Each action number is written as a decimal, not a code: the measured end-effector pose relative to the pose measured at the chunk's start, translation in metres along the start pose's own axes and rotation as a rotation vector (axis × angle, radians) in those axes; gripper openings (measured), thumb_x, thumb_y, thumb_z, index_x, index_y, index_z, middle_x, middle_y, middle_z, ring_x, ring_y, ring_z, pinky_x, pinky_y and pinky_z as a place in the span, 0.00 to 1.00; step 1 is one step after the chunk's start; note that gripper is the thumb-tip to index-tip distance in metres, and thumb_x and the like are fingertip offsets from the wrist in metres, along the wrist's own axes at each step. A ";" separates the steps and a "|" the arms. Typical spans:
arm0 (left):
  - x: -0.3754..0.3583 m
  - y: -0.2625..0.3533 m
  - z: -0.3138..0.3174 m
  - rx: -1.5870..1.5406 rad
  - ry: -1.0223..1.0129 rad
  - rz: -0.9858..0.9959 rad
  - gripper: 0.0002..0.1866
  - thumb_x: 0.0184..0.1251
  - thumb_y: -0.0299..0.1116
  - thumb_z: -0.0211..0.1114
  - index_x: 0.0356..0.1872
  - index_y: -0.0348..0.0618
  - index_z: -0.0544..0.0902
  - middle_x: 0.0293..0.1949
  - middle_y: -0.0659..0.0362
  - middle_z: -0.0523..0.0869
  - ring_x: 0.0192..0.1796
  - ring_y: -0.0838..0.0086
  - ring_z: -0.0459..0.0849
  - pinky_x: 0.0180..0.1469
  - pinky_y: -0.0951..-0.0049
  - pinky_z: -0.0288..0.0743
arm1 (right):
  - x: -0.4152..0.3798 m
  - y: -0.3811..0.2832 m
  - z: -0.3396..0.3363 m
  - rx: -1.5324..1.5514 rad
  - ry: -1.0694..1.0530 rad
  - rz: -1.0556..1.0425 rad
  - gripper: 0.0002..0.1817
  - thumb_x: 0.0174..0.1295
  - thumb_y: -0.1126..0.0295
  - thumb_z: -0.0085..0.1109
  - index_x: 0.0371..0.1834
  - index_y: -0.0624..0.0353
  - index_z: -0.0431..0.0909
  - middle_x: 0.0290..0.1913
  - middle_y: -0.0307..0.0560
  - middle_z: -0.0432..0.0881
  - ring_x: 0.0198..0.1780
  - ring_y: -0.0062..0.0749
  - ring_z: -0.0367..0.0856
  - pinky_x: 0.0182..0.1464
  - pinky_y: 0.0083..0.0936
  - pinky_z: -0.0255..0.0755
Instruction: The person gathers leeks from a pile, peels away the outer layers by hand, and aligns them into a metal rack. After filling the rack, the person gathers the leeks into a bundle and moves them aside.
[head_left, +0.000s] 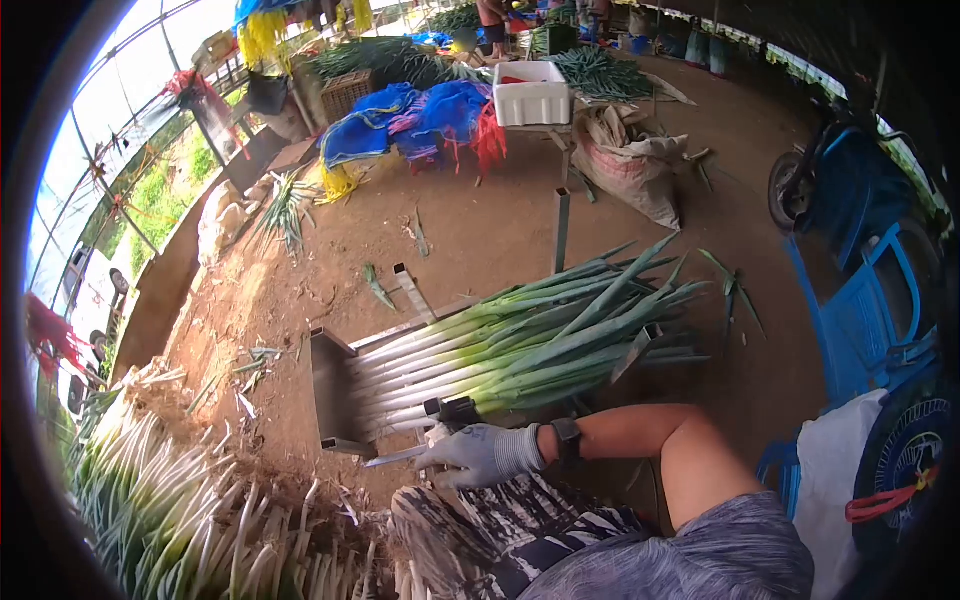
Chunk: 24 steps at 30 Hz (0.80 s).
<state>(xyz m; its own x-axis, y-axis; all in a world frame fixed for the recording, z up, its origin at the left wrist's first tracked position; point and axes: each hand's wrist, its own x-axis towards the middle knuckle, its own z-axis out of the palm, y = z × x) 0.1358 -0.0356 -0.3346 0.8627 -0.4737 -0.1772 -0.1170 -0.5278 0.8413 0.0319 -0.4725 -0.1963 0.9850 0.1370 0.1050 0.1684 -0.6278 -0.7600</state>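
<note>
In a metal rack, leeks are laid.
A blade is clutched by the right hand, left hand unseen; the knee could be nicked by a slip.

Leeks on metal rack

Glares almost white through the open framework at left, warms the nearby ground, and dims into shade toward the right. Bends strongly near black, rounded edges. Looks softer in the far background.
</note>
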 end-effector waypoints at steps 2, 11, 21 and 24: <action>-0.027 -0.076 0.009 -0.123 -0.003 -0.306 0.21 0.70 0.42 0.58 0.57 0.40 0.72 0.32 0.58 0.79 0.31 0.74 0.78 0.35 0.69 0.78 | 0.013 -0.013 0.005 -0.240 -0.051 -0.068 0.22 0.62 0.61 0.56 0.57 0.59 0.74 0.48 0.56 0.79 0.50 0.49 0.78 0.53 0.36 0.71; -0.106 -0.170 0.073 -0.591 0.269 -0.981 0.20 0.71 0.42 0.57 0.56 0.40 0.78 0.31 0.56 0.84 0.30 0.74 0.82 0.34 0.74 0.79 | 0.032 0.002 0.050 -0.480 -0.034 -0.083 0.28 0.59 0.62 0.58 0.60 0.67 0.72 0.64 0.61 0.69 0.66 0.56 0.65 0.68 0.43 0.56; -0.088 -0.233 0.114 0.209 0.397 -0.862 0.25 0.58 0.37 0.62 0.59 0.49 0.77 0.61 0.48 0.76 0.62 0.54 0.74 0.65 0.62 0.67 | 0.057 0.004 0.089 -0.633 -0.127 -0.116 0.22 0.54 0.63 0.57 0.51 0.63 0.79 0.60 0.56 0.74 0.66 0.56 0.63 0.69 0.48 0.53; -0.062 -0.228 0.079 0.072 0.309 -0.966 0.22 0.60 0.37 0.60 0.57 0.51 0.79 0.56 0.50 0.81 0.57 0.55 0.79 0.62 0.63 0.70 | 0.064 0.002 0.096 -0.642 -0.138 -0.084 0.20 0.54 0.64 0.57 0.48 0.64 0.79 0.59 0.57 0.74 0.65 0.56 0.64 0.68 0.49 0.53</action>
<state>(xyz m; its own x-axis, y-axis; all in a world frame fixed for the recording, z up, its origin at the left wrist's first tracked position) 0.0701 0.0583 -0.5557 0.6920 0.3751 -0.6168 0.6769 -0.6341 0.3738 0.0919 -0.3913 -0.2526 0.9608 0.2755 0.0312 0.2756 -0.9370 -0.2147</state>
